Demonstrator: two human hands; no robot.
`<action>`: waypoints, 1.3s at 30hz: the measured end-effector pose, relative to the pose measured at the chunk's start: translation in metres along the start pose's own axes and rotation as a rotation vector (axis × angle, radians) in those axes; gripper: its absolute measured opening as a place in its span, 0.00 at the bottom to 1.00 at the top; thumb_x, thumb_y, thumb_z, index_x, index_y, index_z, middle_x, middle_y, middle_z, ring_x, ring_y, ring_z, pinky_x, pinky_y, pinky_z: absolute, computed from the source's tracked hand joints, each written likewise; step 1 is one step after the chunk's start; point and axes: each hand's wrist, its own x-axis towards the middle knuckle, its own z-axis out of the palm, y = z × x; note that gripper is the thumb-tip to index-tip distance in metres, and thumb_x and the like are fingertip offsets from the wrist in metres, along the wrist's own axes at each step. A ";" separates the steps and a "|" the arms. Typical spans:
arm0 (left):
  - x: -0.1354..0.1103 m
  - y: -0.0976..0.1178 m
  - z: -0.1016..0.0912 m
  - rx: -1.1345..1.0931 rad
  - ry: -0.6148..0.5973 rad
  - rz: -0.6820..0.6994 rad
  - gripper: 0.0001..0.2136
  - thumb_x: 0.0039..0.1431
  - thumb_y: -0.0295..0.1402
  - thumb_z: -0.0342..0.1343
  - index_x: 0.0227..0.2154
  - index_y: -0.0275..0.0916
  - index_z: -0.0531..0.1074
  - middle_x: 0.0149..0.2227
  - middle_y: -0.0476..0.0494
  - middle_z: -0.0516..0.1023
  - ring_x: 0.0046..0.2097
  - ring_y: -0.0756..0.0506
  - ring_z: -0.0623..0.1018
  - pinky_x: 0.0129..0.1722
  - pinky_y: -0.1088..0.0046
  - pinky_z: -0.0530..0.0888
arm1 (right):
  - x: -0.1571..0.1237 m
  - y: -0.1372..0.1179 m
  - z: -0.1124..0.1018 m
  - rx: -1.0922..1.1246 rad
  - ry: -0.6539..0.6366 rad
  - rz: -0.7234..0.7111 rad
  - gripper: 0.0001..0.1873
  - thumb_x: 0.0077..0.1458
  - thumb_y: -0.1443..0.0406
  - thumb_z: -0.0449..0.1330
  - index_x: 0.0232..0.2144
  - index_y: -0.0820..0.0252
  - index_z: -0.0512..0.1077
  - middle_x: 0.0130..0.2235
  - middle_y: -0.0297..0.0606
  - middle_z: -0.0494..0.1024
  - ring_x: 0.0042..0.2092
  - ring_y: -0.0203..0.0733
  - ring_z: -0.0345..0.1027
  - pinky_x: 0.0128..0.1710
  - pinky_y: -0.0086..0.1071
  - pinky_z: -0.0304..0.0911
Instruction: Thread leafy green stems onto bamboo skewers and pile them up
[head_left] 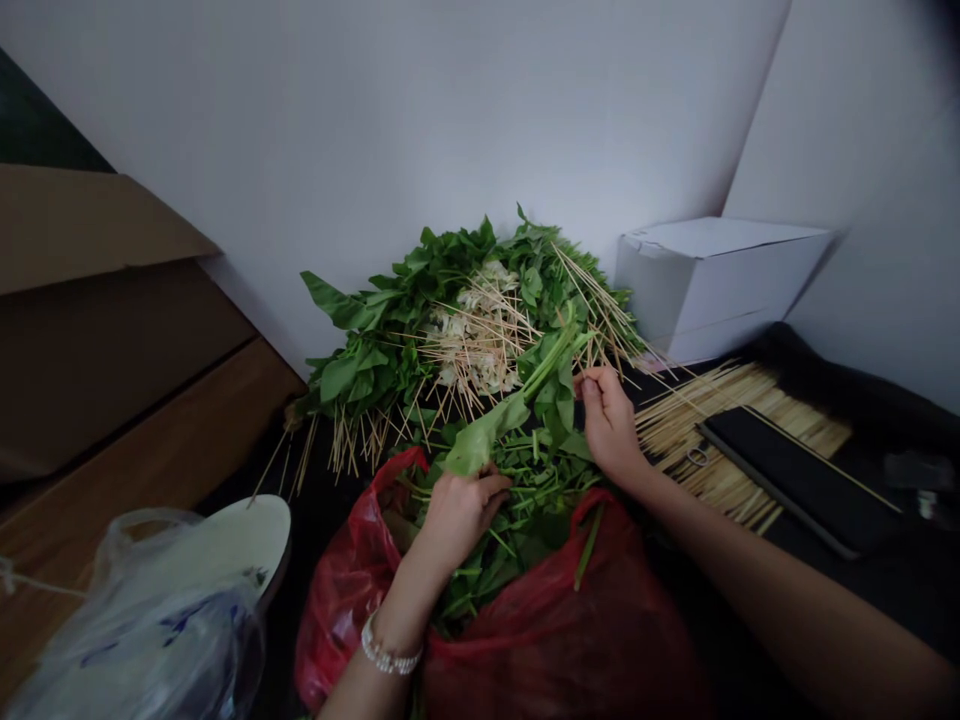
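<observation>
A stalk of leafy greens (487,432) slants up and away from my left hand (463,512), whose fingers are closed at its broad leaf end. My right hand (609,418) is at the right of the greens, thumb and fingers pinched together; what lies between them is too small to make out. Beneath both hands, an open red plastic bag (555,650) is filled with loose green leaves and stems (517,545). Beyond them is a heap of skewered greens (360,370), with pale skewered pieces (480,335) in the middle and many thin sticks poking out.
Bare wooden skewers (675,430) lie to the right, partly under a black phone-like slab (780,475) with a ring. A white box (720,280) stands behind. At left are a white bowl (251,525), a clear plastic bag (165,640) and a cardboard box (97,370).
</observation>
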 end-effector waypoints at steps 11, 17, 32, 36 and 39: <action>0.004 -0.013 -0.014 -1.271 0.596 -0.504 0.14 0.42 0.38 0.73 0.33 0.39 0.82 0.28 0.48 0.80 0.30 0.48 0.76 0.34 0.73 0.73 | -0.005 -0.015 -0.003 0.012 -0.096 -0.013 0.14 0.68 0.56 0.46 0.35 0.54 0.66 0.30 0.33 0.73 0.30 0.39 0.67 0.32 0.32 0.64; 0.003 -0.024 -0.011 -1.475 0.641 -0.490 0.17 0.40 0.31 0.74 0.37 0.40 0.82 0.27 0.51 0.79 0.31 0.53 0.76 0.36 0.78 0.72 | -0.021 -0.009 0.004 -0.033 -0.373 -0.171 0.12 0.68 0.62 0.45 0.37 0.55 0.67 0.32 0.35 0.74 0.33 0.39 0.70 0.35 0.32 0.65; 0.001 -0.027 -0.012 -1.539 0.731 -0.599 0.15 0.36 0.31 0.76 0.31 0.40 0.83 0.32 0.48 0.85 0.32 0.51 0.80 0.36 0.77 0.75 | -0.034 0.005 0.008 -0.282 -0.576 -0.433 0.12 0.65 0.69 0.47 0.42 0.56 0.70 0.37 0.38 0.79 0.37 0.41 0.75 0.37 0.33 0.68; 0.001 -0.027 -0.010 -1.518 0.738 -0.594 0.15 0.37 0.32 0.76 0.32 0.41 0.83 0.33 0.48 0.85 0.33 0.51 0.80 0.37 0.76 0.75 | -0.035 0.008 0.008 -0.326 -0.583 -0.449 0.14 0.63 0.70 0.48 0.43 0.56 0.72 0.37 0.39 0.80 0.37 0.42 0.75 0.37 0.34 0.68; 0.001 -0.025 -0.012 -1.501 0.736 -0.593 0.15 0.38 0.33 0.76 0.32 0.41 0.83 0.33 0.48 0.85 0.33 0.51 0.80 0.37 0.76 0.75 | -0.036 0.010 0.007 -0.345 -0.589 -0.453 0.16 0.62 0.72 0.48 0.44 0.57 0.72 0.38 0.40 0.79 0.38 0.42 0.75 0.37 0.33 0.68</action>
